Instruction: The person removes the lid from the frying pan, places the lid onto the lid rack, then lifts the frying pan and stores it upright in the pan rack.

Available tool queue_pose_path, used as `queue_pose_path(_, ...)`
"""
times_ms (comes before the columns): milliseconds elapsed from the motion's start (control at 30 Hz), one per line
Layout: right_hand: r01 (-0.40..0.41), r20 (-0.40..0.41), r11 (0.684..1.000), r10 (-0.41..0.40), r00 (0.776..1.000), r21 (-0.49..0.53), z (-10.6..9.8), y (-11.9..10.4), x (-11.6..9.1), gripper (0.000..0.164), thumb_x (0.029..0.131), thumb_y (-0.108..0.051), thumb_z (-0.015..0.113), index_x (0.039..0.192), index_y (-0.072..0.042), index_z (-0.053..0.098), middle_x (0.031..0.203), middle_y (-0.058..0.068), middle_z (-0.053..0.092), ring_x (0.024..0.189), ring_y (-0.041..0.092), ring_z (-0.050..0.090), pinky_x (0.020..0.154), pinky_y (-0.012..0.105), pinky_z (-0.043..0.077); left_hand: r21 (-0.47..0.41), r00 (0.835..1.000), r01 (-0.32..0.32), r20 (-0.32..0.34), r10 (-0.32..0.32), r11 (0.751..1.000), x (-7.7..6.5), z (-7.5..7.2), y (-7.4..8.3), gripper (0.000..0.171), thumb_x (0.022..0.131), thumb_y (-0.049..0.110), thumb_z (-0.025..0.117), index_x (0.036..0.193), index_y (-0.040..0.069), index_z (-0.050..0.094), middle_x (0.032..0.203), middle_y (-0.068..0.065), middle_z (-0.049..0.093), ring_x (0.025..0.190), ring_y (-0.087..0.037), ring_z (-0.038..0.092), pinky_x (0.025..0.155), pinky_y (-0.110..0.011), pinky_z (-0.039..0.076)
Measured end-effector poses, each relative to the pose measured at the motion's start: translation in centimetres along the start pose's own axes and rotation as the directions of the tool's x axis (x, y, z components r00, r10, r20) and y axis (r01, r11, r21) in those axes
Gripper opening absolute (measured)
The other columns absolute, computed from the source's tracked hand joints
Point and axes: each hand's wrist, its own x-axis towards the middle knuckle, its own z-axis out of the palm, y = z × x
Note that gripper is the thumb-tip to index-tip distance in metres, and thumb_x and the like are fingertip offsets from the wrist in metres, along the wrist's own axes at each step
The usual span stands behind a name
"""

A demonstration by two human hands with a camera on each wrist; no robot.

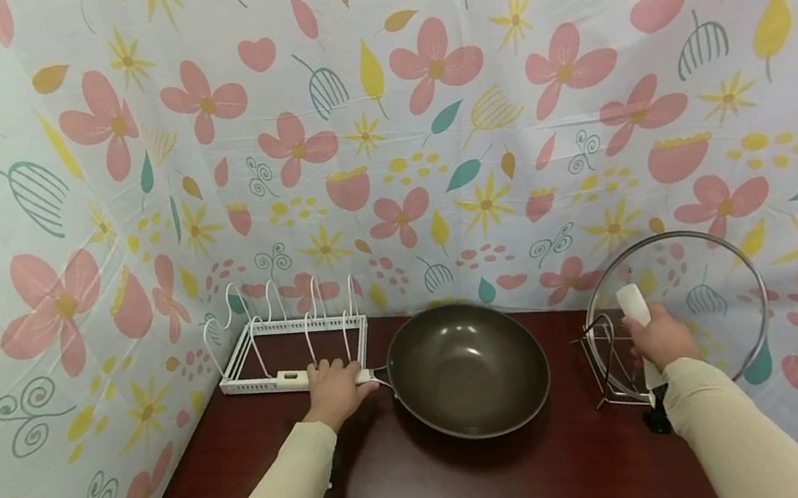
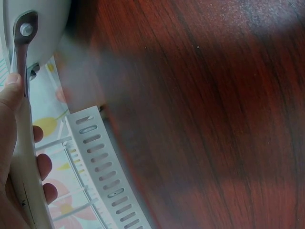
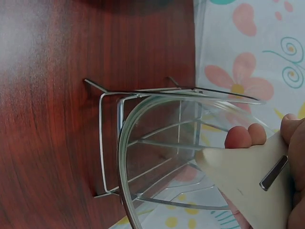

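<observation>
My left hand [image 1: 335,392] grips the cream handle [image 2: 29,167] of a dark-coated wok [image 1: 468,374], its thumb lying along the handle toward the metal joint. The wok faces up, in front of the wall, with the handle pointing left across the front rail of a white rack. On the right, my right hand [image 1: 664,338] holds the cream handle [image 1: 631,302] of a clear glass lid [image 1: 726,290]. The lid stands upright on edge, and its rim [image 3: 125,164] lies between the wires of a metal lid stand [image 3: 101,143].
The white rack [image 1: 258,387] with several tall wire loops stands at the back left of the brown table [image 1: 431,489]. A flower-printed sheet [image 1: 382,117] hangs behind and along the left. A small black object [image 1: 656,421] shows below the right hand.
</observation>
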Motion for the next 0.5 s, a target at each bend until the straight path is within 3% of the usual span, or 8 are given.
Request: queue_pose_path(500,0.002,-0.003,1.0,-0.002,1.0,0.023,-0.07,-0.38,-0.37,0.069,0.107,-0.043,0.04,0.146,0.01,0.022,0.073,0.01,0.068,0.061,0.027,0.07,0.055,0.042,0.054,-0.003,1.0,0.002,-0.004,-0.002,1.0,-0.15,-0.15,0.13,0.058,0.085,0.067,0.066,0.115,0.018,0.071,0.103,-0.011,0.065,0.1,-0.037,0.053,0.093,-0.058,0.031)
